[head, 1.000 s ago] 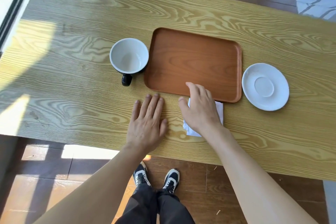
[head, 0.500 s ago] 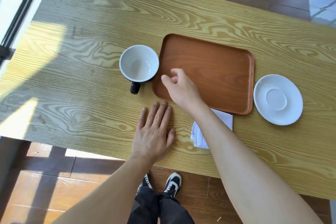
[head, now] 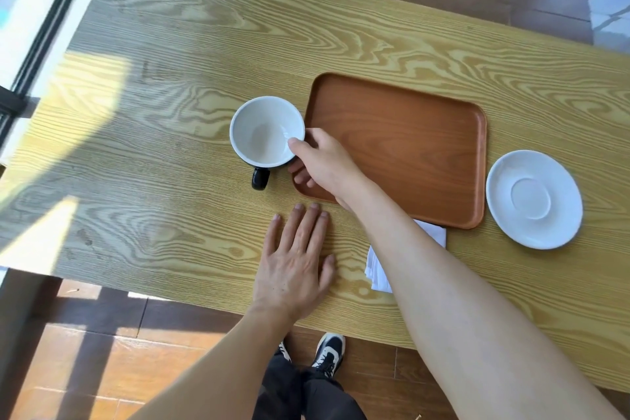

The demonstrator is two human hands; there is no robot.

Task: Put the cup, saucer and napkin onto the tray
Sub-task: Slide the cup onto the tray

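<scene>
A black cup (head: 262, 131) with a white inside stands on the table just left of the empty brown wooden tray (head: 409, 147), its handle pointing towards me. My right hand (head: 324, 164) reaches across the tray's near left corner and pinches the cup's right rim, thumb on the rim and fingers against the outer wall. My left hand (head: 295, 262) lies flat and open on the table in front of the tray. A white saucer (head: 533, 199) rests right of the tray. The white napkin (head: 376, 269) lies at the tray's near edge, mostly hidden by my right forearm.
The wooden table (head: 170, 112) has sunlit patches on its left side. Its near edge runs just behind my left wrist, with my shoes and the wooden floor below. A window frame borders the far left.
My right hand left the napkin, crossed the tray's near left corner and closed on the cup's rim. The left hand has stayed flat on the table.
</scene>
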